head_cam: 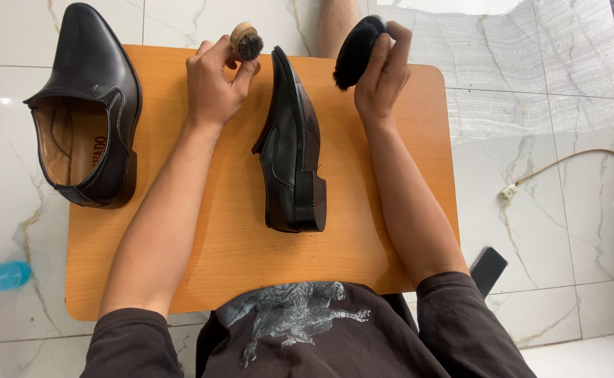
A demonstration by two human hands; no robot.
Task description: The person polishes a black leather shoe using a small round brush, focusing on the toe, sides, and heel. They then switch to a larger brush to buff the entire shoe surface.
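Note:
A black leather shoe (294, 150) lies on its side in the middle of an orange wooden board (233, 259), its toe pointing away from me. My left hand (212, 84) grips a small round dauber brush (246, 40) with dark bristles, just left of the shoe's toe. On the other side of the toe, my right hand (384, 70) holds a larger black shoe brush (356, 50), bristles facing the shoe. A second black shoe (90, 105) stands upright at the board's left edge, its tan lining showing.
The board rests over a white marble-pattern floor (545, 140). A dark phone (487, 268) lies on the floor by my right elbow. A beige cord with a switch (510, 190) runs at the right. A blue cap (9, 275) sits at the left.

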